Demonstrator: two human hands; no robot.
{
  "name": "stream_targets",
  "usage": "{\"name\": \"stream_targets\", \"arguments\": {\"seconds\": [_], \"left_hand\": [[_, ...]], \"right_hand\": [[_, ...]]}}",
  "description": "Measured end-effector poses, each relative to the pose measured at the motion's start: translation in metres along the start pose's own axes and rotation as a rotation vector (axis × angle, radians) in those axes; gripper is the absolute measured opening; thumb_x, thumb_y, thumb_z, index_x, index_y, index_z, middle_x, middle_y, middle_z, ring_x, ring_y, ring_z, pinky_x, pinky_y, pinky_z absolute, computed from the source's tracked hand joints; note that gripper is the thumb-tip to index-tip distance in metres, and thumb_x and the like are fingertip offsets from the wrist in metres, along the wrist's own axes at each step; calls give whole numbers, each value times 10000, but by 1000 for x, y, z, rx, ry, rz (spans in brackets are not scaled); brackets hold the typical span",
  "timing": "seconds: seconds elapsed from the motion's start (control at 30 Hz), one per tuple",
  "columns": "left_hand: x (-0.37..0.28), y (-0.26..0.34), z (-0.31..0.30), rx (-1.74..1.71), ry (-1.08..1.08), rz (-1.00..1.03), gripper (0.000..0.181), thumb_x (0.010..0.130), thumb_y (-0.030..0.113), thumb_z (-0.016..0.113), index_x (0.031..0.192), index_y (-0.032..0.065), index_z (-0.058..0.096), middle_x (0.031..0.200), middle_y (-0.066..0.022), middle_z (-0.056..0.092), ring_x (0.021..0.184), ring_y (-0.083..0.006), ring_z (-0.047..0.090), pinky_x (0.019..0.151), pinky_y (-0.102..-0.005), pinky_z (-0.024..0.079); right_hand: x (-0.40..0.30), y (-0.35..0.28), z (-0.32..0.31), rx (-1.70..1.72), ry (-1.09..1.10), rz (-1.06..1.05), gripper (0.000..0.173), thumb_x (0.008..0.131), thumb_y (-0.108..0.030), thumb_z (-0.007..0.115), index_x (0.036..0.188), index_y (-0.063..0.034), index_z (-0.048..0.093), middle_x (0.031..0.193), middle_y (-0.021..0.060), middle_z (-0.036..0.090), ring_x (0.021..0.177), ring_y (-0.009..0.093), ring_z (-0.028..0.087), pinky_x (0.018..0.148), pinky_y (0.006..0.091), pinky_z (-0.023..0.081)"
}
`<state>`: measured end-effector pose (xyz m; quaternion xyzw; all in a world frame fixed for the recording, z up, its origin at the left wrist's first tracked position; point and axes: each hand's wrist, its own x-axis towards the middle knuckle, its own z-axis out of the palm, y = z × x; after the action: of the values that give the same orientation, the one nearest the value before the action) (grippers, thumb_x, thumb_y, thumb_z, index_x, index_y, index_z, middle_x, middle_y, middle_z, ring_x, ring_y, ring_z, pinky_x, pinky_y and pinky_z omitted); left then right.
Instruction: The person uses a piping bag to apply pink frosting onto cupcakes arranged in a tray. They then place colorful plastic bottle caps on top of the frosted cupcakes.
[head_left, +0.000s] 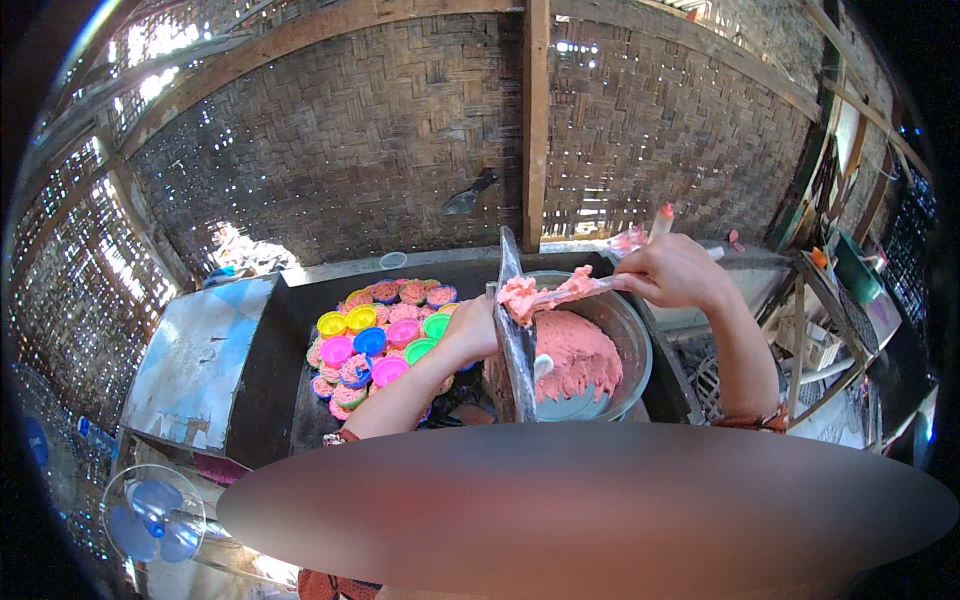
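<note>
My right hand (667, 271) grips a spatula (602, 285) whose handle end sticks up above the fist. Clumps of pink dough-like paste (576, 282) cling to its blade, which meets the top of an upright, smeared board (517, 337). Beneath it, a round basin (639, 352) holds a large mass of the same pink paste (577, 352). My left hand (474, 330) is against the board's left side; its fingers are partly hidden, so its grip is unclear. To its left are many small colourful plastic cups (369, 341), some filled with pink crumbly paste, others turned upside down.
A box with a worn blue-white top (199, 360) stands at the left, near a fan (155, 517). Woven bamboo wall (337, 135) rises behind, with a wooden post (535, 120). A rack (847, 300) carrying a green container stands at right. A blurred patch covers the lower view.
</note>
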<state>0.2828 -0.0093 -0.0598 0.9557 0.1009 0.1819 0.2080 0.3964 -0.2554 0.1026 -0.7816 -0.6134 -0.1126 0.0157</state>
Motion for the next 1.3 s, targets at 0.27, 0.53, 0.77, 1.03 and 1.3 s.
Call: {"name": "stream_targets", "arguments": {"seconds": [0.27, 0.53, 0.77, 1.03, 1.3], "left_hand": [[-10, 15, -3, 21, 25, 20, 372, 669, 355, 638, 934, 96, 618, 891, -184, 625, 799, -363, 602, 705, -426, 478], [-8, 4, -24, -172, -56, 171, 381, 693, 400, 599, 883, 72, 631, 876, -216, 623, 834, -389, 590, 723, -443, 465], [19, -65, -16, -229, 93, 248, 223, 650, 125, 676, 849, 79, 588, 921, -41, 592, 833, -143, 562, 724, -289, 458], [19, 10, -21, -282, 217, 243, 298, 686, 321, 621, 899, 113, 638, 880, -154, 642, 823, -345, 608, 709, -403, 475], [22, 15, -7, -437, 168, 149, 251, 657, 287, 650, 817, 95, 642, 816, -162, 637, 819, -336, 609, 709, -394, 479]], "right_hand": [[26, -46, 26, -83, 62, -36, 193, 733, -292, 592, 794, -132, 682, 671, 92, 611, 670, 265, 608, 575, 384, 456], [4, -55, 50, -701, 819, -664, 269, 702, -171, 651, 961, -109, 617, 764, -3, 535, 718, 130, 526, 555, 260, 378], [-39, -34, 43, -205, 927, -171, 234, 706, -146, 671, 915, -60, 612, 793, 38, 579, 660, 128, 541, 594, 260, 421], [-3, -56, 138, 874, 763, 390, 226, 728, -129, 708, 908, -15, 633, 695, 19, 603, 620, 56, 530, 557, 214, 425], [-12, -40, 129, 316, 1084, 284, 204, 660, -98, 720, 839, -49, 634, 628, 64, 579, 530, 191, 567, 491, 289, 431]]}}
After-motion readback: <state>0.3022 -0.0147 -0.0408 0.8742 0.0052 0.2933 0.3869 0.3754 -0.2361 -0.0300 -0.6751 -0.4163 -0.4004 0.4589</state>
